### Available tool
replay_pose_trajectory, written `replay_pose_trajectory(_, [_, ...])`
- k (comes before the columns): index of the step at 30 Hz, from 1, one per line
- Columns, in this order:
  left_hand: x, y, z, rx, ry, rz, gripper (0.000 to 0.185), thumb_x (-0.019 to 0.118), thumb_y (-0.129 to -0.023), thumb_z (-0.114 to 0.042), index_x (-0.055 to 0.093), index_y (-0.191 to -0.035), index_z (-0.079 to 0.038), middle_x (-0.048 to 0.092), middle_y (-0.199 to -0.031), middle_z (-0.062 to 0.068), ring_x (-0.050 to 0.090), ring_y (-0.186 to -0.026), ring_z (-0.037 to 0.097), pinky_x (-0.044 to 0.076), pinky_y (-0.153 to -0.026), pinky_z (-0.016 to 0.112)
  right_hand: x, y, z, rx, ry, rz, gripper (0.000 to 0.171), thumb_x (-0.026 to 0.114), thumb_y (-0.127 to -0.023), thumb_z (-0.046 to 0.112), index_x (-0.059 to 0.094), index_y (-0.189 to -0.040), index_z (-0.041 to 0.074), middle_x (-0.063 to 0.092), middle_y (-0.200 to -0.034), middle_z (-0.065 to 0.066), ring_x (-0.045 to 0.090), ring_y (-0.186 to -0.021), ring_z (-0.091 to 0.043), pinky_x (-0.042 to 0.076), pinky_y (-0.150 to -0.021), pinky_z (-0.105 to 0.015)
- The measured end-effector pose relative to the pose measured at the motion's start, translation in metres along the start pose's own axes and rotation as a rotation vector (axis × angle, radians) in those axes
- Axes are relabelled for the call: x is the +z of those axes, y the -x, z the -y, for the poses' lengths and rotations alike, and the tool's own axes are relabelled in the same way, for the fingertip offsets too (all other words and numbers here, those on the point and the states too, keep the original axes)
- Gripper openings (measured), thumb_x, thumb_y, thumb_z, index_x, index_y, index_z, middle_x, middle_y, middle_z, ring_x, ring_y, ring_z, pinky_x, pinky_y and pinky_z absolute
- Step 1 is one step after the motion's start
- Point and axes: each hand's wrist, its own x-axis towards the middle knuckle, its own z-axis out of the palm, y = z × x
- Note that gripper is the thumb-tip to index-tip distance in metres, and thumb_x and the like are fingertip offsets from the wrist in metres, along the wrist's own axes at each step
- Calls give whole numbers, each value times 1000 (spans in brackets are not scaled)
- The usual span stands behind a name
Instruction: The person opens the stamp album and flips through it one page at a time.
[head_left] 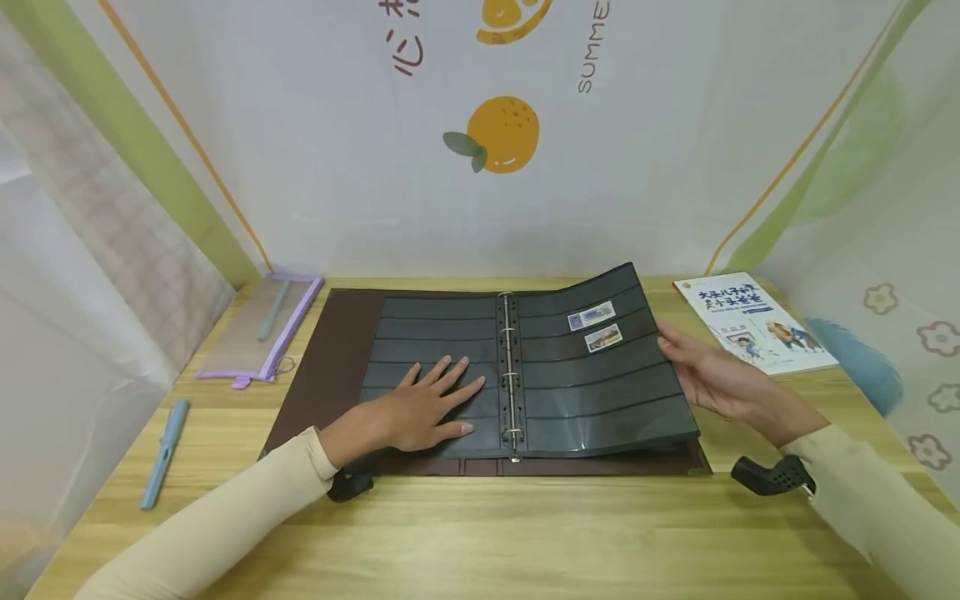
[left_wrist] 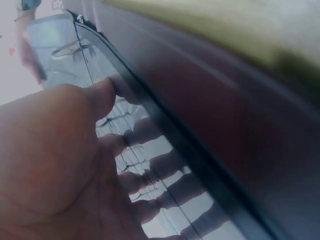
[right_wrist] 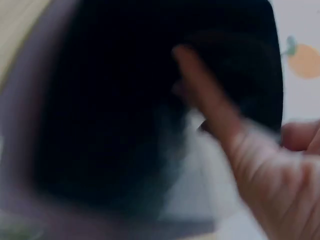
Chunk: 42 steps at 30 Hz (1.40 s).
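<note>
A brown ring-binder stamp album (head_left: 303, 375) lies spread on the table, its black pocket pages joined by metal rings (head_left: 510, 381). My left hand (head_left: 423, 408) rests with spread fingers on the left page (head_left: 442, 329); the left wrist view shows the fingers mirrored in its glossy surface. With my right hand (head_left: 712, 375) I hold the outer edge of the right-hand page (head_left: 592, 383), which slants up off the cover. Two stamps, an upper one (head_left: 591, 316) and a lower one (head_left: 603, 337), sit in that page's pockets. The right wrist view is blurred around the dark page (right_wrist: 115, 110).
A purple-edged mesh zip pouch (head_left: 258, 329) lies at the back left, with a blue pen (head_left: 163, 454) in front of it. At the back right there is a picture book (head_left: 757, 325). A printed curtain (head_left: 360, 192) hangs behind the table (head_left: 487, 533).
</note>
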Motion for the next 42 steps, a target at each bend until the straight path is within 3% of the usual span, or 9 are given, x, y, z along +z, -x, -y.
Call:
replay_pose_trajectory(5, [-5,0,-2,19,-4,7,70,39,-105,-56,11,-164,-31,-3,-172,8,-3,-159,33,4,-124,67,41,-8,29,40,218,-247,77,36,-112,22,-25,-158,29,60,-142,6,69,-115,-10,56,-94,-25])
replay_pose_trajectory(12, [-8,-1,-4,18,-16,20,70,41,-105,-56,13,-164,-30,-2,-172,9,-1,-159,34,7,-123,67,92,-34,56,111,520,-245,73,37,-111,28,-15,-161,33,61,-138,0,69,-117,-15,58,-95,-35])
replay_pose_trajectory(23, [-9,-3,-6,-22,-35,51,72,41,-104,-58,10,-164,-33,-4,-172,6,-2,-159,32,9,-123,67,140,-60,78,231,781,-393,65,34,-112,29,-7,-161,40,56,-91,4,56,-73,-8,51,-69,-28])
replay_pose_trajectory(26, [-15,-3,-11,-6,-35,-18,67,45,-105,-52,23,-163,-26,17,-170,13,26,-155,34,31,-119,61,145,-64,80,236,816,-389,67,36,-112,31,-7,-162,40,46,-85,5,47,-69,-9,48,-67,-27])
replay_pose_trajectory(29, [-31,-4,-26,51,126,-234,56,48,-107,-40,42,-155,-13,70,-122,18,73,-94,27,58,-83,41,148,-68,82,246,829,-378,68,36,-111,32,-9,-161,40,49,-85,6,50,-69,-8,50,-68,-26])
replay_pose_trajectory(31, [-47,-3,-44,135,306,-397,50,47,-109,-34,48,-151,-8,68,-71,10,56,-49,20,52,-58,31,151,-70,82,246,838,-373,69,37,-111,33,-9,-161,39,55,-91,4,57,-74,-7,52,-70,-27])
replay_pose_trajectory(33, [-64,-2,-64,225,456,-496,50,43,-110,-34,43,-154,-10,47,-48,2,35,-38,15,43,-52,27,154,-72,83,240,839,-353,70,37,-111,34,-12,-161,37,60,-110,-1,65,-87,-7,55,-77,-28])
replay_pose_trajectory(37, [-88,3,-99,296,559,-514,55,35,-111,-40,31,-160,-14,37,-47,-5,29,-39,11,38,-54,26,159,-78,80,224,821,-291,74,38,-111,33,-16,-161,32,28,-162,-14,63,-122,-20,58,-94,-36])
replay_pose_trajectory(42, [-93,7,-114,207,633,-466,58,33,-110,-45,31,-159,-14,37,-46,-5,28,-37,13,36,-50,27,164,-83,73,228,825,-285,73,37,-111,32,-17,-161,31,3,-170,-15,60,-126,-26,58,-91,-34])
